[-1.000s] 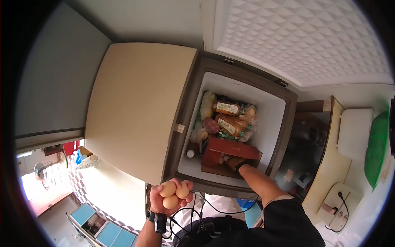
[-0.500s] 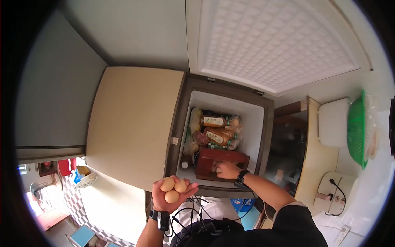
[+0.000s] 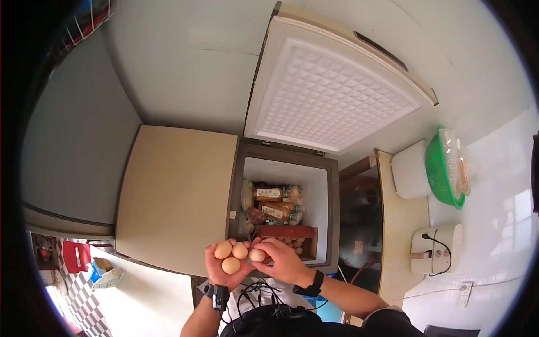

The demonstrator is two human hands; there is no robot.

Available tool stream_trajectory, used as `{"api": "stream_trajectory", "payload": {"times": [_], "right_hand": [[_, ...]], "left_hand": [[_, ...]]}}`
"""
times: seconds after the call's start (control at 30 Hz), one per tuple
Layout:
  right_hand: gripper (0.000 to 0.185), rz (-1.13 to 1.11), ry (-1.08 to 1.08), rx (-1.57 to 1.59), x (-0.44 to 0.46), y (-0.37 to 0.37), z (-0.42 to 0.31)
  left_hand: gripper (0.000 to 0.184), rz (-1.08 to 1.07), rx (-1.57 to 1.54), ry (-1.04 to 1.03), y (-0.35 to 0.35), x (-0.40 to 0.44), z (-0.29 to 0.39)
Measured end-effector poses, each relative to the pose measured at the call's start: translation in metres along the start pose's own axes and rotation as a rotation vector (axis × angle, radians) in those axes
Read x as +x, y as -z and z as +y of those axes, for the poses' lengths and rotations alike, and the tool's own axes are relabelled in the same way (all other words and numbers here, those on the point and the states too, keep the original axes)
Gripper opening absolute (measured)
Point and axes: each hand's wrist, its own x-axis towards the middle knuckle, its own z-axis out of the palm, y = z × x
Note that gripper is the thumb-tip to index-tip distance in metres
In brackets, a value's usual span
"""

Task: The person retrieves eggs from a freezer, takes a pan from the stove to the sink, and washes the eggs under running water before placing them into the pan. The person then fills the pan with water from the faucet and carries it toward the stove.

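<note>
My left hand [image 3: 230,267] is palm up with three brown eggs [image 3: 231,264] resting in it, near the front edge of the open chest freezer [image 3: 333,224]. Beside it, my right hand [image 3: 281,261] pinches a paler egg [image 3: 257,255] at the left fingertips. Behind my right hand, a red box [image 3: 286,231] with several eggs [image 3: 298,244] inside stands in the freezer, partly covered by my hand. Past the box lie labelled bottles [image 3: 274,210] and wrapped food.
The freezer's raised lid [image 3: 337,90] leans back. Left of it is a beige closed top [image 3: 177,196]. At the right, a counter [image 3: 401,241] holds a green basket [image 3: 441,174], a white container [image 3: 410,168] and an appliance [image 3: 437,250]. Cables hang before my body.
My right hand has come out of the red box with an egg and moved left beside my left hand. The view has shifted, showing more of the lid and the right-hand counter.
</note>
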Motion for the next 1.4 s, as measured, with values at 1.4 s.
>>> {"api": "stream_trajectory", "payload": {"times": [1.4], "right_hand": [[0.028,-0.326,-0.740,-0.679,0.135,-0.030,0.555]], "left_hand": [[0.068,0.410,0.120,-0.522,0.042,-0.010,-0.027]]}}
